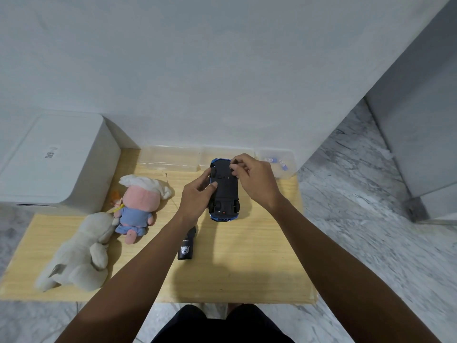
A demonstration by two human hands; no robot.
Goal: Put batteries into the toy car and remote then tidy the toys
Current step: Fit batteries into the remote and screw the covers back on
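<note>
Hands are meeting over the middle of the worktop, both forearms reaching in from six o'clock. The car is being held upside down just above the wood, black underside facing up, blue body showing at both ends. The left hand is coming from seven o'clock and gripping the car's left flank, thumb lying across the underside and fingers curling around the side. The right hand is arching in from four o'clock, wrist bent, its fingertips pinching at something on the car's far end; what they are pinching is too small to tell. The remote is lying on the wood at six o'clock from the car, partly under the left forearm. Two plush toys are lying at nine o'clock. Clear trays are sitting at twelve o'clock, the rightmost one holding batteries.
</note>
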